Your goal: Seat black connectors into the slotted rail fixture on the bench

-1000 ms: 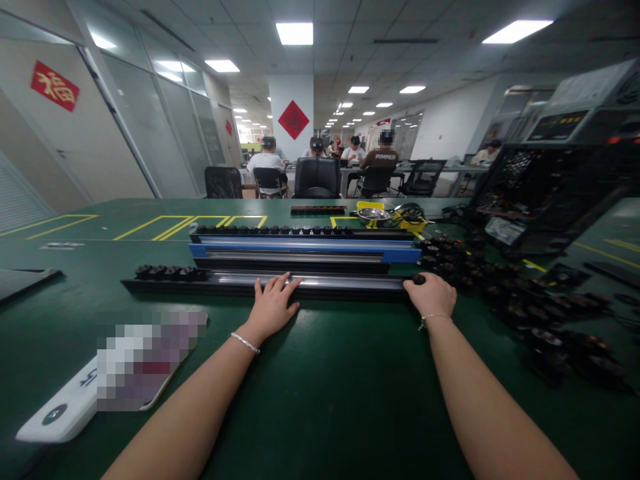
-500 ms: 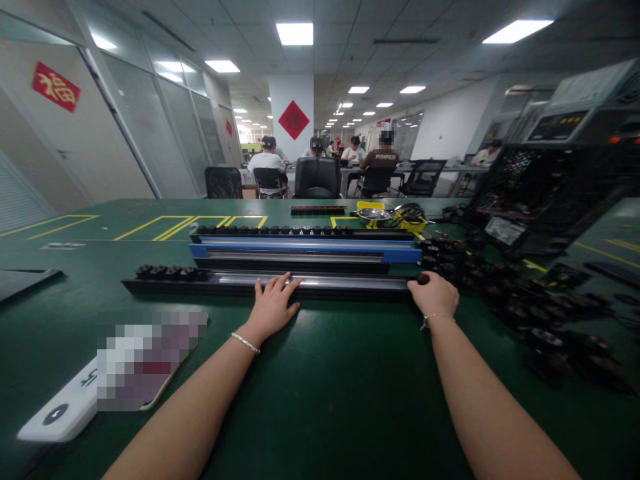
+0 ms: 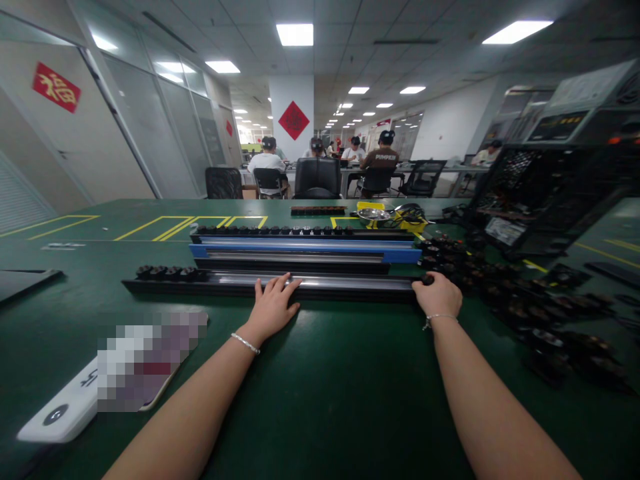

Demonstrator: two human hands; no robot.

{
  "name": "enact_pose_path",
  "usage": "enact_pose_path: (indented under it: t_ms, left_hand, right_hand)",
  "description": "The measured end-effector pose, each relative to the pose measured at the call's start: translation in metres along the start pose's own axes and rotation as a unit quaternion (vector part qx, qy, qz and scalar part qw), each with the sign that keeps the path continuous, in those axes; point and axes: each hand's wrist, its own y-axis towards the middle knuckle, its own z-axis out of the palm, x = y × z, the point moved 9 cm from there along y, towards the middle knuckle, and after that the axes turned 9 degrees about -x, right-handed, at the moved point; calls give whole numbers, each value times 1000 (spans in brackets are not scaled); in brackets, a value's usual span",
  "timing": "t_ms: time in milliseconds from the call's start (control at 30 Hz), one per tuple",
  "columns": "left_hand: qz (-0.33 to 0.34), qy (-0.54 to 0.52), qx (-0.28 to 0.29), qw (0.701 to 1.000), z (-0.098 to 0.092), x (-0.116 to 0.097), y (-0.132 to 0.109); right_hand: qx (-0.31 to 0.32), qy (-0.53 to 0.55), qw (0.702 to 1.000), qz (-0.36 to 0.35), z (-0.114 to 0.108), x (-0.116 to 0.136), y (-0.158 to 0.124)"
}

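A long black rail point(image 3: 350, 285) with a shiny channel lies across the green table. Several small black parts point(image 3: 167, 273) sit in its left end. My left hand point(image 3: 273, 303) rests on the middle of the rail with its fingers spread. At the rail's right end, my right hand point(image 3: 439, 295) pinches a small black piece point(image 3: 428, 279). Just behind lies a blue rail point(image 3: 305, 247), and beyond it a black rail with a row of black parts point(image 3: 270, 231).
Many loose black parts point(image 3: 540, 300) are heaped at the right, near an open black case point(image 3: 520, 193). A metal bowl point(image 3: 374, 215) stands at the back. A white object point(image 3: 60, 407) and a phone lie at the left front. People sit farther off.
My right hand has shifted slightly to the right along the rail's end. My left hand has stayed in place.
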Motion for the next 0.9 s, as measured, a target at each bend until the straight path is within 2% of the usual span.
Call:
enact_pose_path:
  t_ms: [900]
  left_hand:
    - [-4,-5,6,1000,0,0,0]
  right_hand:
    - [7,41,998,42,2,-12,3]
